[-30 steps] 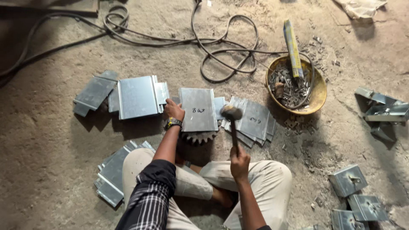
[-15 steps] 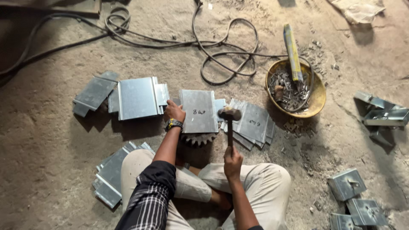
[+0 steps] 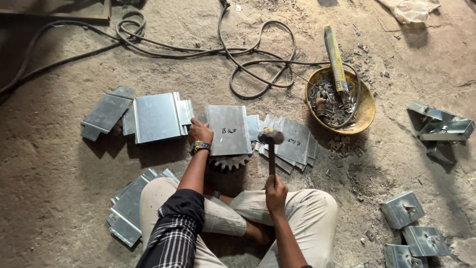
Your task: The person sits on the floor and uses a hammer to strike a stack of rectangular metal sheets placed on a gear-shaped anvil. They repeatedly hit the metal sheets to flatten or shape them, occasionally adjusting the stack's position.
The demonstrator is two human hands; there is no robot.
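I sit cross-legged on a sandy floor. My left hand (image 3: 199, 133) presses on the left edge of a flat grey metal sheet (image 3: 229, 130) that rests on a toothed gear wheel (image 3: 229, 162). My right hand (image 3: 275, 192) grips the handle of a hammer (image 3: 270, 138); its head hovers at the sheet's right edge. A watch sits on my left wrist.
More metal sheets lie left (image 3: 156, 117), right (image 3: 293, 143) and by my left knee (image 3: 128, 211). A yellow bowl (image 3: 364, 106) holds metal bits and a wrapped rod. Cables (image 3: 248, 59) loop behind. Folded metal brackets (image 3: 402, 209) lie at right.
The hammer head has dropped slightly toward the sheet and my right hand has shifted with it. My left hand stays on the sheet.
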